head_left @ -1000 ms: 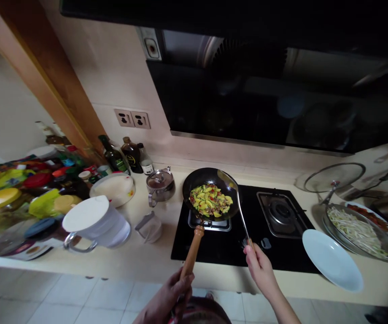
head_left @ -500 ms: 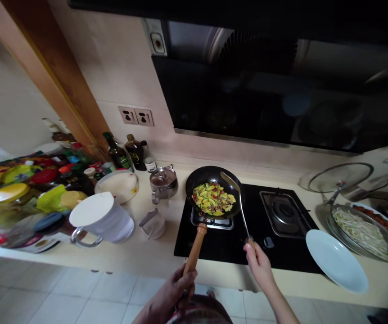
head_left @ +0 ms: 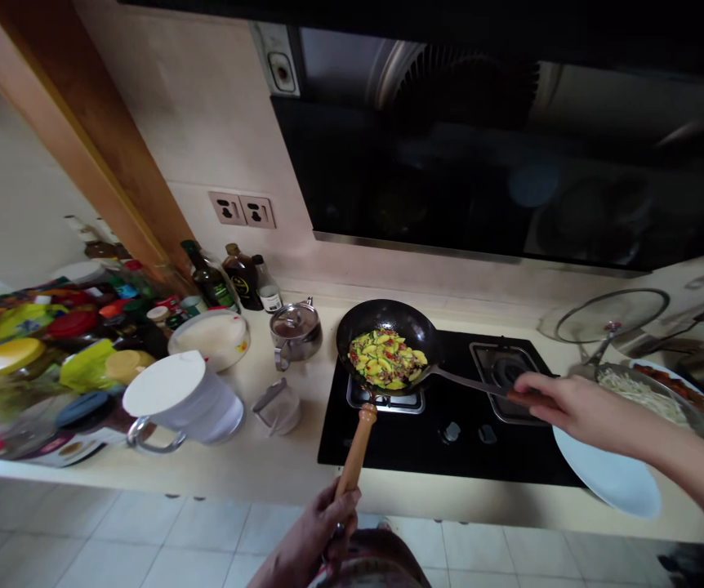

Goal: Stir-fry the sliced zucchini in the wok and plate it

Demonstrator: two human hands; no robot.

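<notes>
A black wok (head_left: 413, 320) sits over the left burner of the hob (head_left: 389, 447), holding sliced yellow-green vegetables (head_left: 387, 359) mixed with red bits and small dark pieces. My left hand (head_left: 326, 516) is wrapped around its wooden handle (head_left: 358, 447) near the end. In my right hand (head_left: 563, 402), closed on its wooden grip, is a metal spatula (head_left: 467, 381). The spatula reaches leftward, nearly level, across the right burner. Its tip meets the wok's right rim beside the food; the blade itself is hard to make out.
Right of the hob are a pale plate (head_left: 612, 482), partly under my right forearm, a container of bean sprouts (head_left: 639, 396) and a glass lid (head_left: 612, 314). A white pitcher (head_left: 184, 396), steel pot (head_left: 296, 333) and many jars fill the left. The range hood (head_left: 450, 180) hangs above.
My right hand has swung right and upward, turning the spatula from steep to nearly level; its head dropped from the far rim to the wok's right side. My left hand stays on the handle.
</notes>
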